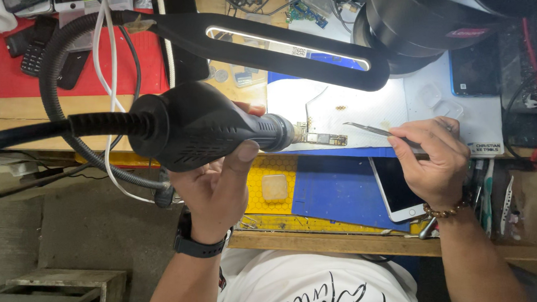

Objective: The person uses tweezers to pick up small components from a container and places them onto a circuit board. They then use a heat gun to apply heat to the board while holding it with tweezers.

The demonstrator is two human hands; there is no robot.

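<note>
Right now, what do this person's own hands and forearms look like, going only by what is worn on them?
Both forearms are bare, with no sleeves reaching them and no gloves. The left hand has a black smartwatch with a dark band strapped at the wrist. The right hand has a bracelet of round brown beads at the wrist. No rings are visible on either hand.

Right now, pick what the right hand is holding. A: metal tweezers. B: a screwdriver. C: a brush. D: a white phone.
A: the right hand pinches slim metal tweezers whose tips point toward the small circuit board, while the left hand grips the black hot-air tool.
</note>
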